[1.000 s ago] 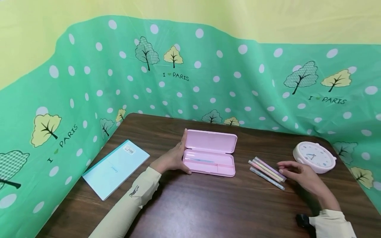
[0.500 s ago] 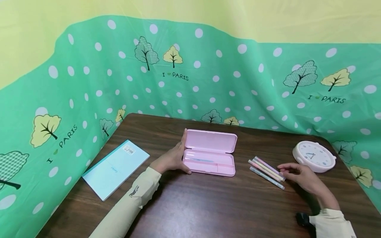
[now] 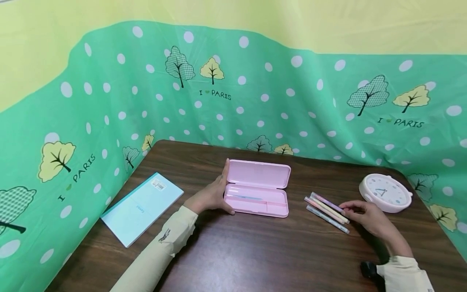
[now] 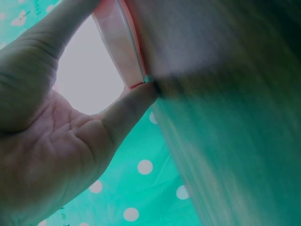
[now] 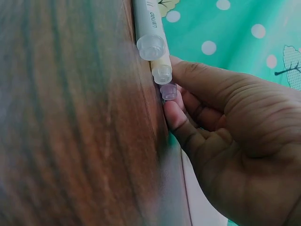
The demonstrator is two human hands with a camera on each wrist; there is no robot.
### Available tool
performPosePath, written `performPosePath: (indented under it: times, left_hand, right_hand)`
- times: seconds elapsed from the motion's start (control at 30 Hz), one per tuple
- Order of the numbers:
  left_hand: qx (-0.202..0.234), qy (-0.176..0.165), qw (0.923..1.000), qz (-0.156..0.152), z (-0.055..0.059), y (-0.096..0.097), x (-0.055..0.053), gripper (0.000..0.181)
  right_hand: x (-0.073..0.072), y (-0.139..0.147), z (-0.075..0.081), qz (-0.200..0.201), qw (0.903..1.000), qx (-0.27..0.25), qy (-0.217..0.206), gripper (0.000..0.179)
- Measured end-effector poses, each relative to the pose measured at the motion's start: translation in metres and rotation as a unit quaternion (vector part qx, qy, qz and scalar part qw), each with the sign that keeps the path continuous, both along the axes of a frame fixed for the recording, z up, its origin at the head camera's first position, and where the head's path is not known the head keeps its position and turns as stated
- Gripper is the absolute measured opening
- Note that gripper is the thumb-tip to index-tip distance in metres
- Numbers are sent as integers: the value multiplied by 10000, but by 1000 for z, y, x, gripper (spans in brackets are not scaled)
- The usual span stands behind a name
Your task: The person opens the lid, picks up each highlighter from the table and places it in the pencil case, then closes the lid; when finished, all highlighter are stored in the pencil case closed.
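Observation:
In the head view an open pink pencil case (image 3: 260, 173) lies on the table with one thin blue pen (image 3: 246, 197) in its long compartment. My left hand (image 3: 209, 196) holds the case's left end, thumb at the front corner and fingers up by the lid. At right, several slim pens lie side by side. My right hand (image 3: 372, 219) pinches the near end of the purple pen (image 3: 327, 201) between thumb and fingertips. Beside it are a yellow pen (image 3: 330, 207), an orange-pink pen (image 3: 322, 209) and a grey pen (image 3: 327, 219). The right wrist view shows the purple pen's end (image 5: 169, 92) at the thumb.
A light blue notebook (image 3: 142, 209) lies at the left of the brown wooden table (image 3: 251, 255). A white round clock (image 3: 386, 192) rests behind my right hand. Green patterned cloth (image 3: 270, 109) hangs around the table's back and sides.
My right hand's fingertips have come in slightly to the left and closed on the purple pen's end. My left hand and the pencil case stay where they were.

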State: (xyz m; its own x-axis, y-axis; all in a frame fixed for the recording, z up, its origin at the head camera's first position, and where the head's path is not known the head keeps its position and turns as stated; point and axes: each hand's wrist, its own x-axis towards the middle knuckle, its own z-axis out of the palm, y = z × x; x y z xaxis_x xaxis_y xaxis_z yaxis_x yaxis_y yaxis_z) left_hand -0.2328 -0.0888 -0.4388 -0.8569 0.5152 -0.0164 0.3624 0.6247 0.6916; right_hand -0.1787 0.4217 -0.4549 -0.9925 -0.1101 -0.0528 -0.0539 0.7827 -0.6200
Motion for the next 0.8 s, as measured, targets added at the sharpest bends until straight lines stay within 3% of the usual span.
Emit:
performPosePath:
  times: [0.27, 0.47, 0.7, 0.8]
  left_hand:
    - [23, 433, 9990, -113, -35, -6, -22, 177]
    - [214, 258, 9993, -177, -26, -5, -18, 173]
    - [101, 425, 9990, -97, -48, -6, -29, 177]
    - [201, 286, 9993, -113, -36, -5, -24, 177]
  right_hand:
    - [-3, -1, 0, -181, 9992, 311, 155, 20]
    - [-3, -5, -1, -252, 9985, 222, 443, 20]
    - [-6, -24, 3, -94, 9972, -111, 727, 19]
    - [-8, -36, 7, 87, 9973, -230, 694, 19]
